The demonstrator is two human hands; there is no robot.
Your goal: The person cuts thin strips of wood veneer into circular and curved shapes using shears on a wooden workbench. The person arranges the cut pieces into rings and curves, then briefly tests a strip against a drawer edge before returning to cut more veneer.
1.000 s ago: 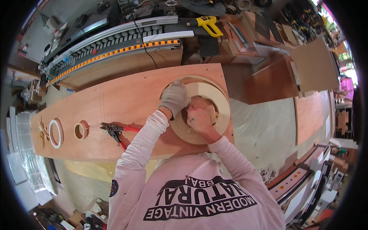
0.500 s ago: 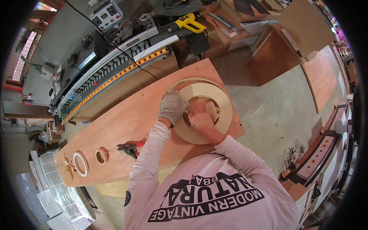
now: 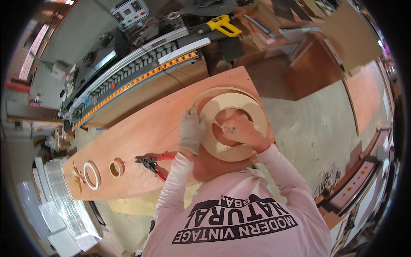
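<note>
A wide roll of pale flat banding (image 3: 231,100) lies at the right end of a plywood board (image 3: 132,132). My gloved left hand (image 3: 190,130) grips the roll's left rim. My bare right hand (image 3: 239,130) is inside the roll's centre, its fingers closed on a thin pale strip (image 3: 217,126). Red-handled cutters (image 3: 147,162) lie left of my forearms. Farther left are a small tape roll (image 3: 112,169), a white ring (image 3: 87,175) and some pale scraps (image 3: 76,175).
A machine with rollers and an orange track (image 3: 135,88) runs behind the board, carrying a yellow heat gun (image 3: 229,28) and a control box (image 3: 128,12). Wooden panels (image 3: 310,70) stand at the right. Frames (image 3: 351,182) lie lower right, wrapped white sheets (image 3: 60,201) lower left.
My right hand has shifted right and turned inside the roll, exposing the pale strip. My left hand's fingers have loosened slightly along the rim. The whole view has tilted.
</note>
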